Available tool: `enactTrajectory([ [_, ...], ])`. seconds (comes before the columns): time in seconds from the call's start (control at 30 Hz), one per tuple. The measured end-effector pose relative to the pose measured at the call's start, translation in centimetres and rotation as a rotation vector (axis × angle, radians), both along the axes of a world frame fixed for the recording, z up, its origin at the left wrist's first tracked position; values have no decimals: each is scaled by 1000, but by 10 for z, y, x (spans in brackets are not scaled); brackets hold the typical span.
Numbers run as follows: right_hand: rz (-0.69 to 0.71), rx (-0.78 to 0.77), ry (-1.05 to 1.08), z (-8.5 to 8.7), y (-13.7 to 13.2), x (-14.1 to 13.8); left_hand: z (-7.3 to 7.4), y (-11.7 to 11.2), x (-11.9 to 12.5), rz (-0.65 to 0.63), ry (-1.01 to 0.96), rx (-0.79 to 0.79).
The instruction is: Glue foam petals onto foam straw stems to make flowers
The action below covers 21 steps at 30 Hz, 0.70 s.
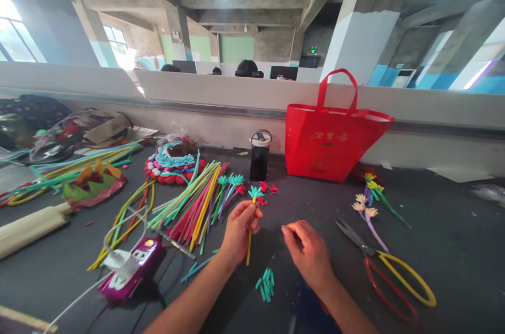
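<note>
Between the thumb and fingers of my left hand (241, 229) is a pipe-cleaner flower (256, 193). Its turquoise petals point up, and its yellow stem hangs below the hand. My right hand (310, 250) is closed a little to the right, fingers curled towards the thumb; whatever it may hold is hidden. Short turquoise pipe-cleaner pieces (266, 285) lie in a small pile between my forearms. Behind the held flower are red petal pieces (263, 186). Finished turquoise flowers (232, 180) rest left of it, beside a bundle of coloured pipe cleaners (193, 202).
Scissors (366, 250) with yellow and red handles lie open at right, near more pipe-cleaner flowers (366, 205). A red bag (335, 142) and a dark bottle (259, 160) stand at the back. A purple power strip (134, 268) with a white cable sits left.
</note>
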State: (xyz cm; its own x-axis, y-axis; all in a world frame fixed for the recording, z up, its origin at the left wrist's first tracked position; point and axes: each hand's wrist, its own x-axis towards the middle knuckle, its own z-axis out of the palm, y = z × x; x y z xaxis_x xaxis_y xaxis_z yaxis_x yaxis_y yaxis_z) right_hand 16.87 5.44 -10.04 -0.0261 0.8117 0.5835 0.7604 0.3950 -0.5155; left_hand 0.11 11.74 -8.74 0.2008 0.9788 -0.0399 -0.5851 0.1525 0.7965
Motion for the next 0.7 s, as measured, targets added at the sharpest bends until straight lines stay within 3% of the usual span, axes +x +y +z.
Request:
enactTrajectory([
  [0.33,85,-2,6,-2,-3,-4,-8,-4,3,-1,37,-19],
  [0.7,127,-24,12,-3,-3,-7,-4,-10,5,28,97,-21],
])
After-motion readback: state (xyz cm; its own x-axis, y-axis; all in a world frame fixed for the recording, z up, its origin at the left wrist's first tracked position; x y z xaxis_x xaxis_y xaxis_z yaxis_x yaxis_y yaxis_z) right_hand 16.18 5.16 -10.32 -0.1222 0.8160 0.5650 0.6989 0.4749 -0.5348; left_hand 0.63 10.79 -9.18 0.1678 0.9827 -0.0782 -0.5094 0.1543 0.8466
